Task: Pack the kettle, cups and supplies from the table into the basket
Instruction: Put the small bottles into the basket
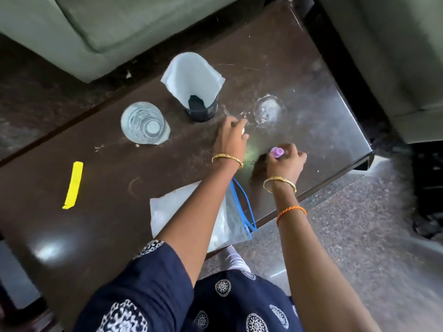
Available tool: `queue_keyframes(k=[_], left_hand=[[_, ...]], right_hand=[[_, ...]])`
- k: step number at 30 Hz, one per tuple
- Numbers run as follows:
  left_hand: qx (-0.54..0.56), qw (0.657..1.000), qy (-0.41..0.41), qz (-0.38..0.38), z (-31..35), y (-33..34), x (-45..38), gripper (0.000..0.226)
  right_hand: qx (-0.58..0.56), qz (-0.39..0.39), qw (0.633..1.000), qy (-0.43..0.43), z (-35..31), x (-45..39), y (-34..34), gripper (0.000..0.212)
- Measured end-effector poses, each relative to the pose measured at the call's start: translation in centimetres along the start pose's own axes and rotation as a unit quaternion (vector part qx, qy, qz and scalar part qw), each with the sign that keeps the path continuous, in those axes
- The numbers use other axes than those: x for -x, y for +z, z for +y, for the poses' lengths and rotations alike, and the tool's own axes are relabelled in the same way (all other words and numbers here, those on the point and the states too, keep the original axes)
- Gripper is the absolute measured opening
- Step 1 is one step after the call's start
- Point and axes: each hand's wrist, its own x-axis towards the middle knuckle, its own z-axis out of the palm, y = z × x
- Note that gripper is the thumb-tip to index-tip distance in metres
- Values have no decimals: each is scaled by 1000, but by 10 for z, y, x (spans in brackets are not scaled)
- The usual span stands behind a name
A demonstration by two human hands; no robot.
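The dark bench (299,75) carries everything; a zip bag (230,219) lies at its near edge, mouth open, likely ready to fill; the papered mesh cup (195,92) and clear glass (143,123) stand toward the far edge; right hand (286,161) pinches a purple-capped bottle (276,152); left hand (231,135) pinches something small and white.

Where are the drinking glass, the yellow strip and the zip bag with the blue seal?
drinking glass (143,123): head view, on its clear base.
yellow strip (73,185): head view, at mid-length.
zip bag (233,219): head view, on clear plastic near the blue seal.
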Motion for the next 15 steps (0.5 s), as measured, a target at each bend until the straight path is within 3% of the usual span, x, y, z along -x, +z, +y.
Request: queue_keyframes(k=[3,8,15], left_hand=[[-45,999,15,13,-8,-4,-4,28],[10,997,0,71,-20,-19,20,23],[88,960,-50,260,-85,-65,121,15]], right_hand=[[-7,-2,1000,2,5,2,1,15],[-37,-29,999,7,3,20,2,10],[-89,-211,973,-42,-29,107,31,10]])
